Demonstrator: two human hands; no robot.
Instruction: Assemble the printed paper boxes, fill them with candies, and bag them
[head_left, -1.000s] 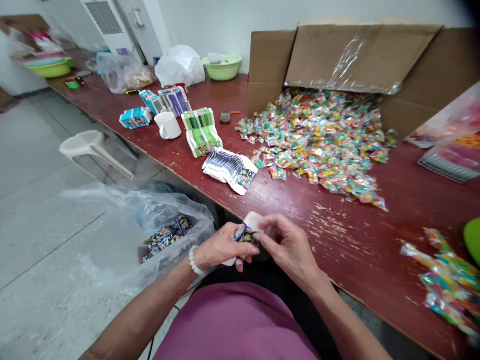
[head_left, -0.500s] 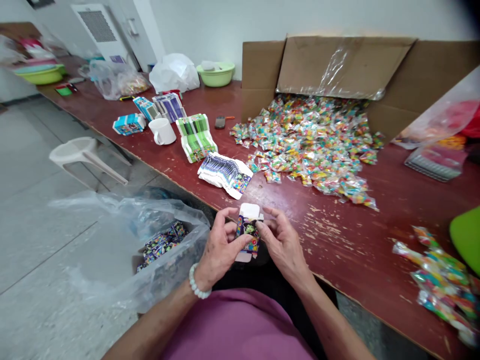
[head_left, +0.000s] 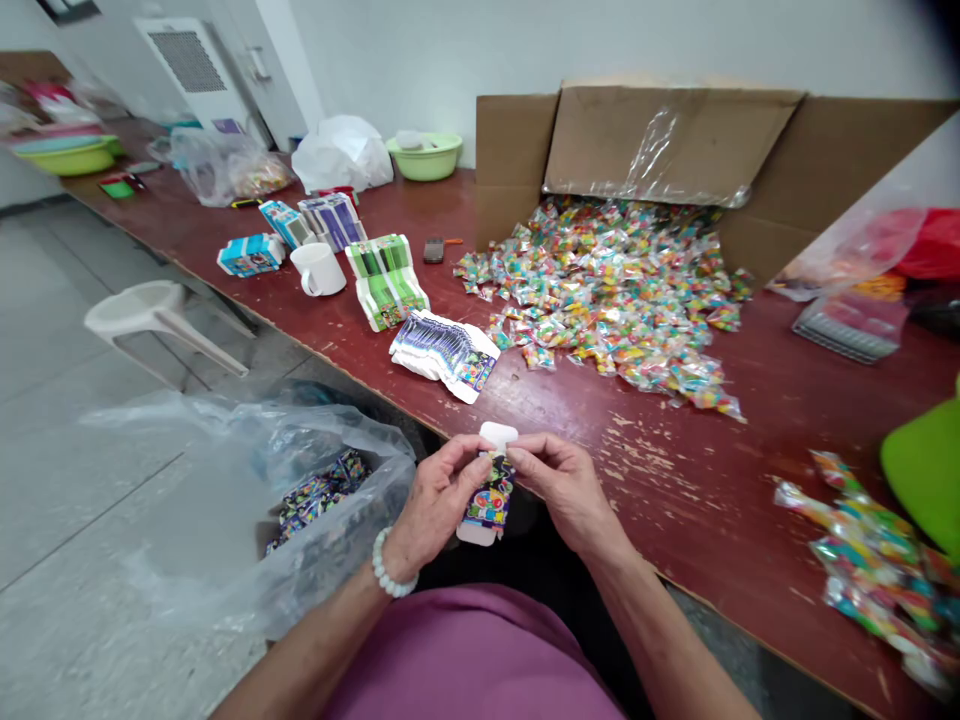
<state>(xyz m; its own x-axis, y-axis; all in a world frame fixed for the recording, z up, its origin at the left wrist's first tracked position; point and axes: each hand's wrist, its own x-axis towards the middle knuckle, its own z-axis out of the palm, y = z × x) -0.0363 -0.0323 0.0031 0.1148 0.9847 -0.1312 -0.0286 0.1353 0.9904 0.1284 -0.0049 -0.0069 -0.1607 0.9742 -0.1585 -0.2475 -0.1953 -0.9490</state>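
A small dark printed candy box (head_left: 489, 497) with white end flaps is held upright in front of my body, just off the table's front edge. My left hand (head_left: 442, 490) pinches its upper left side between thumb and fingers. At the upper right corner, my right hand (head_left: 562, 485) grips the same box near the raised top flap. Beyond my hands lies a fanned stack of flat purple boxes (head_left: 442, 350). A wide heap of wrapped candies (head_left: 615, 290) spreads from a tipped cardboard carton (head_left: 675, 140).
A clear plastic bag (head_left: 360, 540) with dark printed boxes stands at lower left, near a white stool (head_left: 150, 305). Green box blanks (head_left: 386, 282), a white mug (head_left: 318, 270) and a green basin (head_left: 425, 157) are on the red table (head_left: 592, 400). More candies (head_left: 877, 560) lie at right.
Both hands have moved to the top of the box, with fingers closer together at its upper corners. More of the box's printed front shows. The view has shifted slightly.
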